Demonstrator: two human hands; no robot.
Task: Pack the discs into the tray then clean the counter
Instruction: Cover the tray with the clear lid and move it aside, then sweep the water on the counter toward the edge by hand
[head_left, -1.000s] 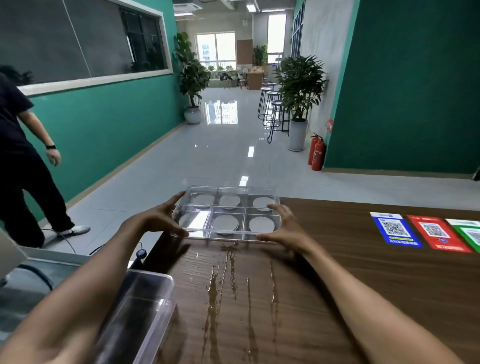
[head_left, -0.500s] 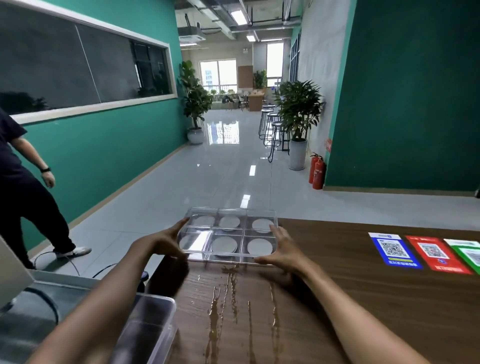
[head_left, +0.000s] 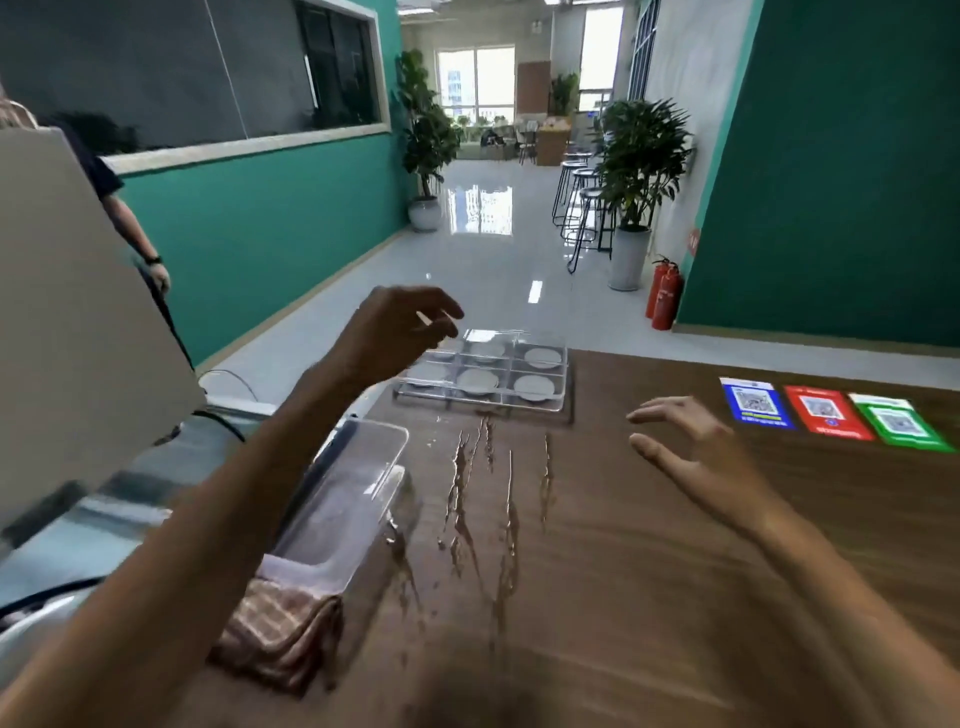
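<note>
Head view
Fingers, left hand (head_left: 395, 332): loosely curled and raised above the near-left corner of the tray; nothing held.
Fingers, right hand (head_left: 680, 441): spread and relaxed, hovering over the bench to the right of the tray; nothing held.
Tray (head_left: 563, 384): clear, six-compartment, resting at the far edge of the bench (head_left: 727, 545), free of both hands.
Discs (head_left: 534, 387): pale and flat; one shows in each compartment that can be seen, the near-left one partly hidden by the left hand. Packing looks complete.
Spill (head_left: 467, 504): streaks of liquid run from the tray toward the viewer.
Cloth (head_left: 280, 623): folded, checked, at the near-left bench edge beside a clear lid (head_left: 348, 493).
Handling, tray: probably light, rigid and slick when wet; best taken by its two short sides and kept level so the discs stay seated.
Handling, cloth: soft and absorbent by appearance; likely bunched in one hand to wipe.
Writing: three cards (head_left: 831, 415), blue, red and green, bear square codes; their text is too blurred to read.
</note>
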